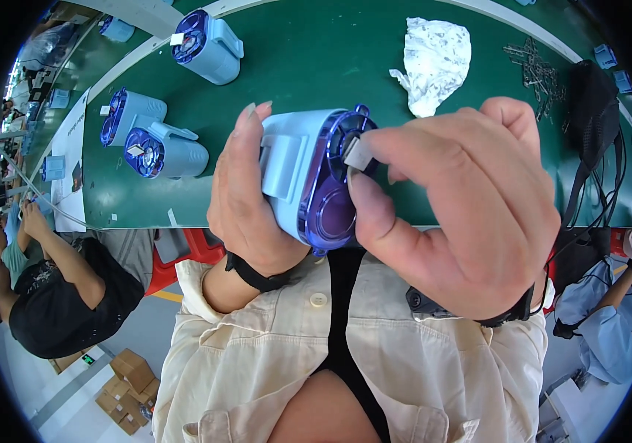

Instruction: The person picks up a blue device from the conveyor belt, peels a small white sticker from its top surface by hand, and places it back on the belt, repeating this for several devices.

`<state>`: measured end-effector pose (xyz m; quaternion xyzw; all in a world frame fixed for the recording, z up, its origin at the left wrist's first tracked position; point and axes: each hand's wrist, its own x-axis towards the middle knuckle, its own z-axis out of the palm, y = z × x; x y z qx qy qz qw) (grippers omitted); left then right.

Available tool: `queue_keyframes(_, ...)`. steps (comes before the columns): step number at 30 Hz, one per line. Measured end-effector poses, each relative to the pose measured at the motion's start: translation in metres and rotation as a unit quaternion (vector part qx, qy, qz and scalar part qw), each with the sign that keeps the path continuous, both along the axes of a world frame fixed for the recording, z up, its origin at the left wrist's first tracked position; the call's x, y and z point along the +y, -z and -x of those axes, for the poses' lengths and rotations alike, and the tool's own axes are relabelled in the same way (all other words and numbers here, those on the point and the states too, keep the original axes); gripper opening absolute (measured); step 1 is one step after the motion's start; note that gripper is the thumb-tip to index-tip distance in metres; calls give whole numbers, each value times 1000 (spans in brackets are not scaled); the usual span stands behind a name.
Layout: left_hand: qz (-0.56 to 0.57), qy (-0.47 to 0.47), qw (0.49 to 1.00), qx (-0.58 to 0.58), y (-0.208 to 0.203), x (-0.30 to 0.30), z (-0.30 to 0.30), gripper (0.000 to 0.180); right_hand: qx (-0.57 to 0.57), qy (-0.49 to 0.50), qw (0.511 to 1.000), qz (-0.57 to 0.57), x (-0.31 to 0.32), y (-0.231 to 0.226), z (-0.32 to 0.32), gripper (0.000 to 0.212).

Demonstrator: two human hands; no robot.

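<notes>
Close in front of my chest I hold a light blue plastic device (284, 164) with a glossy, see-through purple-blue face; its exact kind I cannot tell. My left hand (245, 203) is wrapped round the back of the housing, the thumb side up. A small white tag (359, 154) sits at the upper part of the face, pinched between the thumb and index finger of my right hand (471, 214). Whether the tag is stuck to the face is not clear. Part of the housing's underside is hidden by my left palm.
On the green table (308, 59), similar devices (207, 52) lie at the left. A crumpled white sheet (438, 63), a heap of small metal pieces (536, 74) and a black bag (593, 103) with cables lie right. Co-workers sit on both sides; cardboard boxes (130, 391) stand on the floor.
</notes>
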<state>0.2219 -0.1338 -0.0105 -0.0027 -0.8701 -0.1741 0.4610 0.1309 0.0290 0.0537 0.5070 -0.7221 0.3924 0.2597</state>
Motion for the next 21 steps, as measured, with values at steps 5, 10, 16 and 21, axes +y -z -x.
queue_keyframes(5, -36, 1, 999, -39, -2, 0, 0, 79, 22, 31, 999, 13, -1, 11, -8, 27)
queue_keyframes(10, -27, 8, 1000, 4, 7, -1, 3, 80, -22, 22, 999, -25, 5, 7, -11, 26)
queue_keyframes(16, -207, 91, 971, -70, -6, 8, -7, 88, -355, -128, 926, -17, 23, -14, 17, 27)
queue_keyframes(21, -276, 198, 934, -108, -1, 9, -7, 91, -368, -255, 892, 57, -1, 13, 24, 28)
